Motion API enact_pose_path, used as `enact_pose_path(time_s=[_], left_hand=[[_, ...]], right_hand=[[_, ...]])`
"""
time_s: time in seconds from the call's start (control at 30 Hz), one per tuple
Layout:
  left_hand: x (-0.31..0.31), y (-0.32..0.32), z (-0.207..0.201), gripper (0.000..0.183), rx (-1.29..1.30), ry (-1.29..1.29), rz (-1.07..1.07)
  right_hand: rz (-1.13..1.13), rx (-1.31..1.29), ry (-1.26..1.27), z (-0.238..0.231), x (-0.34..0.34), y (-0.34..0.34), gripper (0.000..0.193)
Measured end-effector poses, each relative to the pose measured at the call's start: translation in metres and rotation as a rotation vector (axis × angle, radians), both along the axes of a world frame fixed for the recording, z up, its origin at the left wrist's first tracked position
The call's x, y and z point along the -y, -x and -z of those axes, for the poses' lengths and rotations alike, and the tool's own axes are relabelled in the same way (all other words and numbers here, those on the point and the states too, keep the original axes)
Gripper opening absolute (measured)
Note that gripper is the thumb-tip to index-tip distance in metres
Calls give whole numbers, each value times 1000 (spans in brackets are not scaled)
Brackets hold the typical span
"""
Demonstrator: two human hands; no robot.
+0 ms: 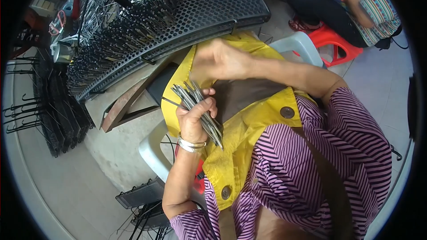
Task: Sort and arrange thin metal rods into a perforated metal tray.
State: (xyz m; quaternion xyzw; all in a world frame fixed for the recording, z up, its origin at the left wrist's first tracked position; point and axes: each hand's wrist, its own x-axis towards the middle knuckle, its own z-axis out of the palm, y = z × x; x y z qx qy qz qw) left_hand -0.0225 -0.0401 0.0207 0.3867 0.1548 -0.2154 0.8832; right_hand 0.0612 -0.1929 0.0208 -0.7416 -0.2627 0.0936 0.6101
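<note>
My left hand (195, 114), with silvery bracelets at its wrist, is closed around a bundle of thin grey metal rods (199, 112). The bundle slants over my yellow apron (240, 149), and one rod sticks out sideways to the left. Just beyond the bundle's upper ends is my right hand (218, 60); its fingers are smeared by motion, so what they hold cannot be made out. Ahead of both hands stands a long black perforated rack (209, 13). Dark-tipped rods (129, 31) stand upright in its left and middle holes, while the right holes show bare.
Loose metal rods (102, 0) lie heaped behind the rack. Black racks with hooks (58, 102) hang at the left, and more lie on the floor (142, 193). A metal cup (63, 53) is by the rack's left end. Another person (356, 9) sits near a red stool (336, 46).
</note>
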Motion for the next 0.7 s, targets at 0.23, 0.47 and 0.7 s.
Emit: enact_pose_path(time_s=[0.23,0.47,0.7], left_hand=[[2,6,-3,21,-24,-71,87],[2,6,-2,17,-13,-141,130],[5,5,-4,12,19,-99,40]], right_hand=[[-16,-678,-197,-1,-6,29,7],[45,-815,-340,-9,15,18,8],[31,-702,-313,-13,13,15,5]])
